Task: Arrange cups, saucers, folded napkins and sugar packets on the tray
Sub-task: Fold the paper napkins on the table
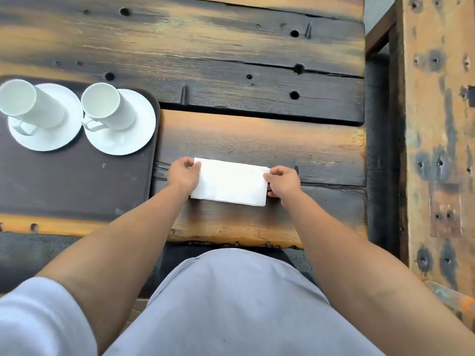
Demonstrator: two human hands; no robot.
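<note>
Hands pinch a white napkin [230,182] lying on the wooden tabletop [257,60], right of the tray [77,186]: left hand [183,173] at its left edge, right hand [282,182] at its right. Fingertips are partly hidden beneath the paper. Two cups [105,106] stand on saucers [120,140] on the tray, whose left side is cut off.
</note>
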